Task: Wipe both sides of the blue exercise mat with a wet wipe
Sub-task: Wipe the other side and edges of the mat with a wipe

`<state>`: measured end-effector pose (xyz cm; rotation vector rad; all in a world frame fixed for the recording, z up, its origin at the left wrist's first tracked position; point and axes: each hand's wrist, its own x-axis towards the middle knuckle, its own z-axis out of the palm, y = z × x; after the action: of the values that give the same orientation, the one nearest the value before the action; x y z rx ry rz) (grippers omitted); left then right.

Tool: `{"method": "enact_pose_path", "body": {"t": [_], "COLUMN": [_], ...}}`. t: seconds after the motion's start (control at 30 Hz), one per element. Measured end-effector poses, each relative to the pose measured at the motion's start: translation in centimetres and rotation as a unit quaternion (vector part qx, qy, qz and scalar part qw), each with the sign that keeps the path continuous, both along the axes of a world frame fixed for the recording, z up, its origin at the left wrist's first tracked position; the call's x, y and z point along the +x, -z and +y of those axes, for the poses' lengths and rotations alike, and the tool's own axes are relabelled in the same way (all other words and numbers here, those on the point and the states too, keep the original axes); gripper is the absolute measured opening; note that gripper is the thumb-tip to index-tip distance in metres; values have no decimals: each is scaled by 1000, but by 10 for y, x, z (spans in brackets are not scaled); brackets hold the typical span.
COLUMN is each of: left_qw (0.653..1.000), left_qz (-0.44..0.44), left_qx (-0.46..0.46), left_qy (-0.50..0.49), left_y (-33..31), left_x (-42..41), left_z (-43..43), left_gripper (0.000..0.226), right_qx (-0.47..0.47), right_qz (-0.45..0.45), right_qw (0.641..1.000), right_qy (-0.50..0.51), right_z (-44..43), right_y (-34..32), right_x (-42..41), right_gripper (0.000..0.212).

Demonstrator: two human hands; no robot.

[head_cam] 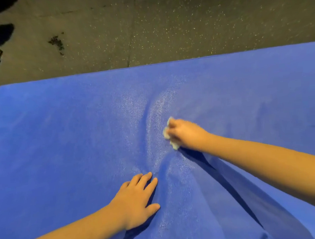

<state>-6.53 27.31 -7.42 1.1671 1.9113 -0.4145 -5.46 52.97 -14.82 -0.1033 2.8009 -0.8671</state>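
Left hand (135,201) presses creased blue mat (59,137), fingers (149,185) straight; right hand (186,134) clutches wipe (174,146)

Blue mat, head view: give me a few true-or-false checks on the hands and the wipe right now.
1. The right hand grips the wet wipe against the blue mat. True.
2. The left hand holds a second wipe. False: it rests flat on the mat, fingers straight, holding nothing.
3. The mat lies on a dark speckled floor. True.
4. The mat is smooth between the hands. False: it is bunched into a ridge there.
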Motion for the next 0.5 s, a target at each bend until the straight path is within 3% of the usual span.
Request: {"method": "enact_pose_path", "body": {"t": [0.07, 0.17, 0.23, 0.3, 0.4, 0.5], "left_qw": [1000, 999, 1000, 993, 956, 930], "left_qz": [-7, -14, -10, 48, 145, 184], "left_qx": [-8, -3, 26, 96, 223, 247], "left_qy": [23, 37, -14, -51, -120, -199], "left_y": [-3, 2, 9, 22, 43, 66], "left_x": [-9, -31, -48, -65, -84, -84], "left_z": [7, 27, 45, 63, 90, 111], "left_gripper": [102, 56, 38, 38, 58, 55], "right_qx": [85, 87, 126, 108, 115, 188], "right_qz": [-9, -1, -2, -23, -30, -47], "right_qw": [992, 994, 986, 993, 989, 976], "right_qy": [-92, 59, 112, 48, -91, -97], "right_z": [5, 32, 36, 25, 16, 35], "right_y": [6, -2, -9, -10, -10, -15], "right_x": [-3, -25, -28, -17, 2, -3], "right_gripper": [10, 5, 5, 9, 13, 18]}}
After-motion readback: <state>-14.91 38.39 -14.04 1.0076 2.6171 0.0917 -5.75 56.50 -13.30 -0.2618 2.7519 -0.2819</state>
